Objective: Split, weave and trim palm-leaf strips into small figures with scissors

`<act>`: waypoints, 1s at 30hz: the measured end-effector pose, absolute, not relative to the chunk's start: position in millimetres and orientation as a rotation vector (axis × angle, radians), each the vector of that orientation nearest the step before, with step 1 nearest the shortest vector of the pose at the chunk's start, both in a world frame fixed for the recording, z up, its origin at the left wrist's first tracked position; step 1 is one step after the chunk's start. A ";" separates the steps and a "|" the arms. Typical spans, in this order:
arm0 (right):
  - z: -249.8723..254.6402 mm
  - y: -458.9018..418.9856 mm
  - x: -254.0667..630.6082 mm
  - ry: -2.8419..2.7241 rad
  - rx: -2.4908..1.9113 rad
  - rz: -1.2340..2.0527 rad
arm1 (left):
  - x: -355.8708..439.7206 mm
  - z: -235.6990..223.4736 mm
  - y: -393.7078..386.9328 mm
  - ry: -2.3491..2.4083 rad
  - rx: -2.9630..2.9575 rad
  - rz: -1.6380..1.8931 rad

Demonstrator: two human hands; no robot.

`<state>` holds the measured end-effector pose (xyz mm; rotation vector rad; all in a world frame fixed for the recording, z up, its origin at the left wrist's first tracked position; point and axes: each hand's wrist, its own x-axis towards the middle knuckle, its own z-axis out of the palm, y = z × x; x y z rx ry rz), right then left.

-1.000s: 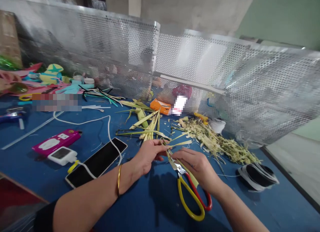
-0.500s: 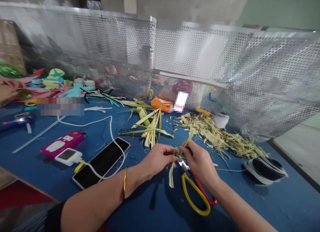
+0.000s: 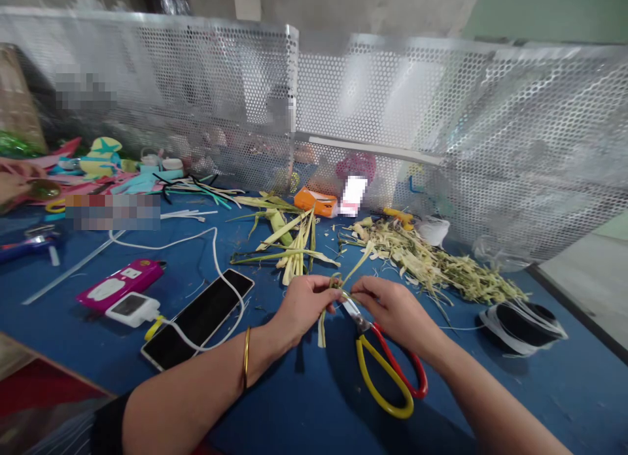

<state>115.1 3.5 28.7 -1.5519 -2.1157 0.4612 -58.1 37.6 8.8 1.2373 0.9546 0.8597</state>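
Note:
Pinched in my left hand [image 3: 307,308] is a small folded bundle of pale green leaf strips, possibly corn husk. One leaf strip [image 3: 358,265] sticks up from it to the right, and another leaf end [image 3: 321,331] hangs below my fingers. My right hand [image 3: 392,308] is closed just right of the bundle, its fingertips pinching what looks like a thin leaf strip from it; the fingers partly hide it. Below and between my hands lie scissors [image 3: 385,376] with one yellow and one red handle, their blades pointing toward the bundle. Neither hand grips the scissors.
Long leaf strips [image 3: 294,255] lie ahead, with a heap of shredded leaf scraps [image 3: 441,262] to the right. A thread spool [image 3: 523,327] stands far right. At left are a phone [image 3: 201,318], a white device [image 3: 132,308] with a cable and a magenta packet [image 3: 120,285]. Perforated panels [image 3: 363,102] stand behind.
My left hand has shifted slightly left and up with the bundle. My right fingers have moved down off the upright strip, which now leans free. More of the scissors' blades and red handle shows.

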 end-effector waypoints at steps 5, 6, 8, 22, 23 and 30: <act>43.2 -1.6 125.3 -2.230 -1.523 0.425 | -58.7 10.7 37.7 0.939 1.231 0.814; 45.5 -2.6 126.4 -2.225 -1.491 0.458 | -58.5 10.7 37.4 0.940 1.222 0.826; 50.4 -4.3 128.5 -2.235 -1.370 0.583 | -58.1 10.8 37.0 0.956 1.184 0.853; 42.2 2.5 126.5 -1.925 -1.029 0.778 | -57.5 13.0 38.6 1.027 1.018 0.887; 39.5 3.6 124.8 -1.828 -1.015 0.747 | -57.4 12.8 38.7 1.032 1.008 0.883; 26.5 3.8 109.8 -1.159 -1.104 0.843 | -57.3 12.2 37.3 1.059 1.112 0.902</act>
